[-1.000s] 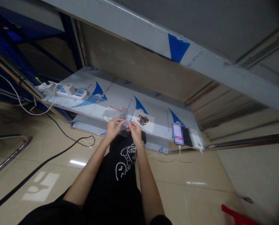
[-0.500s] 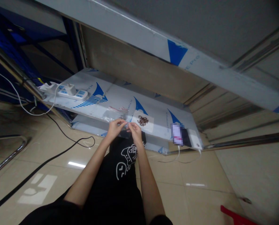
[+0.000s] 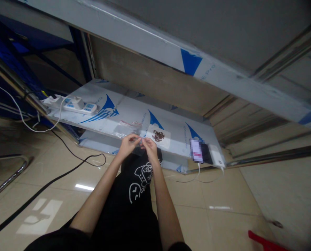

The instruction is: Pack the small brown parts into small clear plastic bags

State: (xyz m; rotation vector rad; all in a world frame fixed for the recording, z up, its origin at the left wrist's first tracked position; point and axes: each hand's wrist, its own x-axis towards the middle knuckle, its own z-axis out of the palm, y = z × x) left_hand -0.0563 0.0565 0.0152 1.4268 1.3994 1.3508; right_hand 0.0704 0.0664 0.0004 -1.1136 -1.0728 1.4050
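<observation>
My left hand (image 3: 130,143) and my right hand (image 3: 149,145) meet at the front edge of the shelf, thumbs and forefingers pinched close together. Between them is what looks like a small clear plastic bag (image 3: 139,151), its thin film hanging below the fingertips; what it contains is too faint to tell. Just behind my left hand lie more clear plastic bags (image 3: 126,128) with reddish strips. Beyond my right hand, a pile of small brown screw-like pieces (image 3: 158,135) rests on a white sheet (image 3: 166,140).
The film-covered metal shelf (image 3: 129,104) carries a white power strip (image 3: 80,107) at left. A phone (image 3: 196,150) and a white device (image 3: 218,157) with cables lie at right. An upper shelf edge (image 3: 145,38) crosses above. A black cable (image 3: 53,181) runs over the floor.
Both hands stay at nearly the same spot, still pinched together, with only slight finger movement. The view has shifted a little; the items on the shelf have not moved.
</observation>
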